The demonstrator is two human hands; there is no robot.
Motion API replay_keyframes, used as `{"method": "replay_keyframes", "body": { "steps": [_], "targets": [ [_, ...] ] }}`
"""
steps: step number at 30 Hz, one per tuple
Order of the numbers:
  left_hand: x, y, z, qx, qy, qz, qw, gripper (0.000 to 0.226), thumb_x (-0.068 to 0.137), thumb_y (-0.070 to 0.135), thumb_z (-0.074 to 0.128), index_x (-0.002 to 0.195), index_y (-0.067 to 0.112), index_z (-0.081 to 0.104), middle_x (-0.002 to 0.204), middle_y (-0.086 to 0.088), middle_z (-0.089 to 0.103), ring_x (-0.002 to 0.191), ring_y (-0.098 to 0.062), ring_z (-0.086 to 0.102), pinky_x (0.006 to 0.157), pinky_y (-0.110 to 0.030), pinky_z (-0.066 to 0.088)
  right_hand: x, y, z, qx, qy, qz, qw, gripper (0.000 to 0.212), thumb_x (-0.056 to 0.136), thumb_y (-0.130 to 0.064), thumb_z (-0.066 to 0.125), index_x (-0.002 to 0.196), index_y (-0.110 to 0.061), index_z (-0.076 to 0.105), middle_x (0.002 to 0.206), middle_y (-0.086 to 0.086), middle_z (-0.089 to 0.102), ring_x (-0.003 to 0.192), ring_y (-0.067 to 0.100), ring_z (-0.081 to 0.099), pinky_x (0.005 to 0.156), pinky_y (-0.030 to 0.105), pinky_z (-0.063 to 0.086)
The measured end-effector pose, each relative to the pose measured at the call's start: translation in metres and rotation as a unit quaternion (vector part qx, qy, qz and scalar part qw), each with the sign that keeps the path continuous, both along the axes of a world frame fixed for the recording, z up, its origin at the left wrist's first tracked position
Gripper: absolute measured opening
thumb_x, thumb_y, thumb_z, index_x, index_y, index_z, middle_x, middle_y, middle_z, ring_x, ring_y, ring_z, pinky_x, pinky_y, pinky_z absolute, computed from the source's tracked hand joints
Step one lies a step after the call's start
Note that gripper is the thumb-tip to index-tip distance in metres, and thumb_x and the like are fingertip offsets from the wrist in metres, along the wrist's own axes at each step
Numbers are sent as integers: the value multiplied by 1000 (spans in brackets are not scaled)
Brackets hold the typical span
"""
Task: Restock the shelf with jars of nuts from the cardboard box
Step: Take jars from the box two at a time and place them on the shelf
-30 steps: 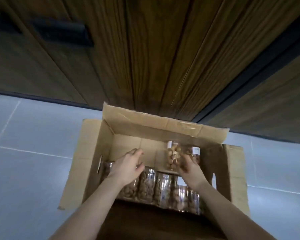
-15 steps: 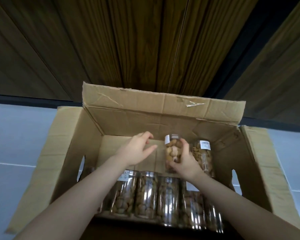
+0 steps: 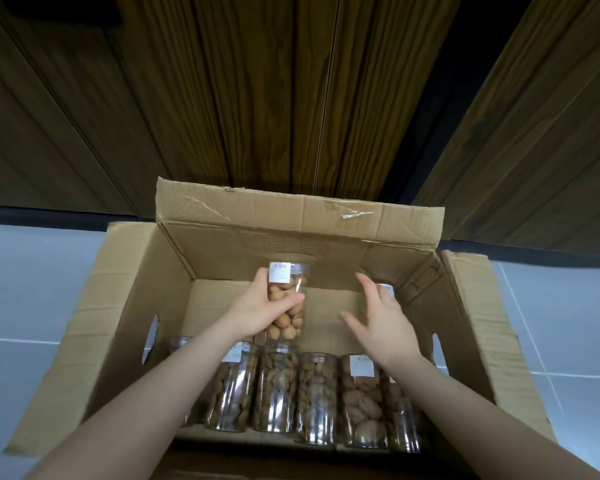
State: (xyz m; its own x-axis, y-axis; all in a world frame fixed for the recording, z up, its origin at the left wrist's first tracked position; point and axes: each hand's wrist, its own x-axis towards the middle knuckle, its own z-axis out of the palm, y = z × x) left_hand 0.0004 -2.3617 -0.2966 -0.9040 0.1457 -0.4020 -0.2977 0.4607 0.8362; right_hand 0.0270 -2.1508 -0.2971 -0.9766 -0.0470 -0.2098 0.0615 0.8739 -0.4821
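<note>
Left hand [image 3: 262,311] has its fingers [image 3: 293,299] wrapped around a clear, labelled jar of pale nuts [image 3: 286,303], raised inside the open brown cardboard box [image 3: 291,237]. Right hand [image 3: 383,320], fingers spread and empty, reaches toward another jar [image 3: 386,291] (mostly hidden). Risk: one-handed hold may slip on smooth plastic.

head view, steeply down, box [image 3: 222,258] near

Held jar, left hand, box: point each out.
Held jar [image 3: 289,318], head view: on the nuts.
Left hand [image 3: 262,308], head view: its back.
Box [image 3: 284,244], head view: inner far wall.
</note>
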Motion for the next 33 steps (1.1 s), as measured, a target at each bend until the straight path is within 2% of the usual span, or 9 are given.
{"method": "replay_keyframes", "body": {
  "steps": [4,8,13,16,20,23,26,30,33],
  "targets": [
    [1,-1,-9,-7,-15,3,1000,46,82,35,69,111,14,38,74,-3,70,63,-18,69,56,-31,57,-1,25,-24,117,-116,-50,985,74,89,-42,52,146,-35,5,146,11,23,119,32,44,86,40,46],
    [-2,-1,-18,-14,-18,9,1000,44,83,32,69,109,13,39,71,-4,70,57,-18,69,49,-29,55,-6,20,-47,84,-168,-80,979,97,85,-36,60,143,-38,-19,152,17,4,110,36,54,81,38,47],
    [-3,-7,-5,-14,-34,48,998,45,80,36,70,109,17,40,72,-3,70,57,-17,68,56,-34,58,-11,15,-30,46,-164,-86,982,97,84,-32,62,144,-37,-15,147,15,13,116,36,49,93,43,47],
    [3,-11,42,-38,-41,60,997,39,84,34,67,108,16,42,74,8,64,51,1,62,49,-17,52,-12,11,23,36,-154,-41,987,97,83,-29,64,145,-39,-10,143,11,21,115,33,50,93,41,49],
    [13,-24,125,-49,-72,58,995,40,84,39,66,107,18,41,83,6,66,64,-7,67,63,-31,58,-15,3,114,34,-146,37,988,100,79,-28,66,143,-42,-10,136,5,28,112,29,49,92,38,48],
    [23,-40,199,-60,-87,70,992,40,84,42,65,107,23,38,83,5,67,62,-10,67,54,-24,52,-11,-8,187,51,-148,83,984,100,78,-30,64,143,-43,-11,129,4,32,111,28,48,90,37,46],
    [38,-56,285,-1,-100,118,988,41,85,31,66,110,18,37,72,-2,71,55,-20,68,53,-35,55,-4,-22,272,52,-138,112,983,99,78,-33,62,143,-43,-12,132,3,32,113,29,48,92,38,44],
    [62,-83,403,8,-87,187,979,38,85,23,67,107,16,38,55,4,66,46,-19,61,47,-33,51,-1,-46,399,26,-118,144,982,96,78,-30,61,143,-44,-8,139,1,27,114,29,48,87,40,48],
    [79,-103,482,-17,-62,244,968,41,79,32,72,105,21,42,72,7,65,60,-15,65,57,-31,52,3,-70,486,0,-83,182,980,93,78,-29,61,145,-40,-1,142,-2,24,110,30,53,78,36,47]
  ]
}}
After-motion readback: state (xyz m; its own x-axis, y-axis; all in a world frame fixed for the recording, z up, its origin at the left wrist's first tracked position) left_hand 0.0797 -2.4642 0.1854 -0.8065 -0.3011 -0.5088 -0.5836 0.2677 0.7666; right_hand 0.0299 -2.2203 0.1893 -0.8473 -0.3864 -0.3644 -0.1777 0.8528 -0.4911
